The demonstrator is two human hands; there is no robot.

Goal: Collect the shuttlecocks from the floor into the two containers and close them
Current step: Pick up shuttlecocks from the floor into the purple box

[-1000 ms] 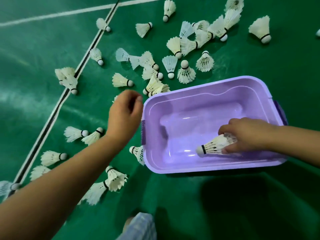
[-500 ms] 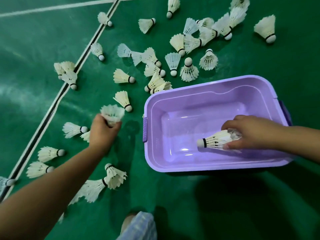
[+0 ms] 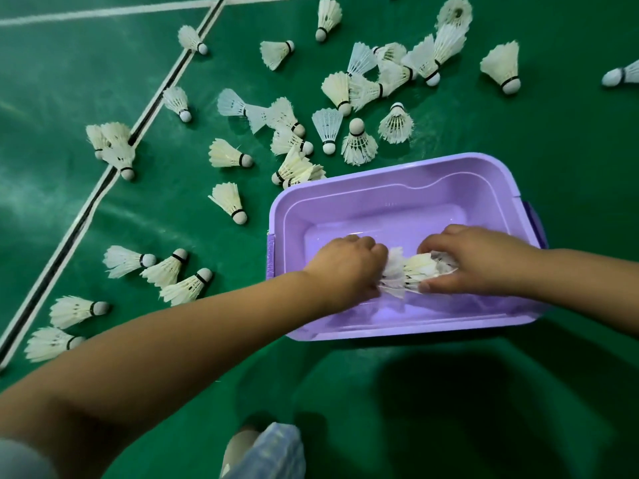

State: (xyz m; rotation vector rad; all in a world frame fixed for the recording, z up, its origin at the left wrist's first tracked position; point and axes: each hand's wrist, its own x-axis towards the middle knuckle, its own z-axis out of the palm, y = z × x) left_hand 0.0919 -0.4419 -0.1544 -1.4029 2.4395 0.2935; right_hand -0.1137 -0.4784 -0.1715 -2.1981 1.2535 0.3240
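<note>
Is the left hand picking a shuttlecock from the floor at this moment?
No: the left hand is inside the purple container, gripping a shuttlecock next to the right hand.

Two bare forearms reach into view, ending in the left hand (image 3: 349, 267) and the right hand (image 3: 480, 261), both without gloves, rings, watches or bands. At the lower left corner a grey sleeve edge (image 3: 20, 458) covers the upper left arm. At the bottom centre a bare knee (image 3: 238, 447) shows beside the hem of pale blue shorts with a faint check pattern (image 3: 273, 454).
</note>
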